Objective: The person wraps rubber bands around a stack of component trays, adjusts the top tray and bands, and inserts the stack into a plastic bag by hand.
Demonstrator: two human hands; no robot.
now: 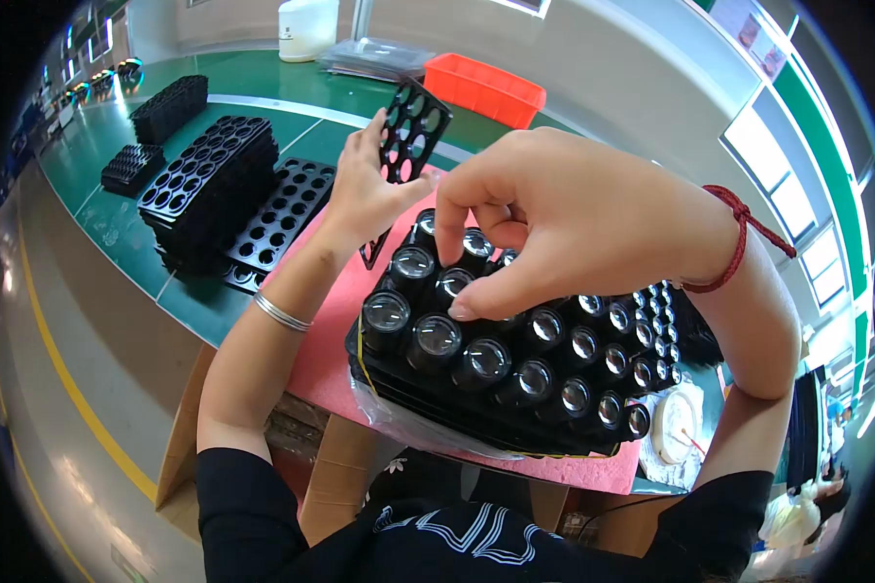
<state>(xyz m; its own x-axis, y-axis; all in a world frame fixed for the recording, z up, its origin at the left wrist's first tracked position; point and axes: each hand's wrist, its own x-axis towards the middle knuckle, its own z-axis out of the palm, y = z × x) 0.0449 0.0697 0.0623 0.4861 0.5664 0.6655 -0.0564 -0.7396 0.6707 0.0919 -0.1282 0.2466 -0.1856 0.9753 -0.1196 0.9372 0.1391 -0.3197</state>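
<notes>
My left hand [371,192] grips a black plastic tray [414,128] with round holes, tilted up on edge beyond the lens units. My right hand [554,209] is over the near-left part of a block of black cylinders with clear glass tops. Its thumb and index finger are closed around one black lens cylinder [453,284]. Neighbouring lens cylinders [437,334] stand upright in rows in a black holder [428,398], with clear plastic film [399,420] under its near edge. The palm and wrist hide part of the rows.
A pink foam mat [321,364] lies under the holder. Stacked black trays [209,180] and a single flat tray [287,209] are to the left on the green table [97,219]. An orange bin [486,89] and a white jug [307,31] stand at the back. A white round dish [678,428] sits right.
</notes>
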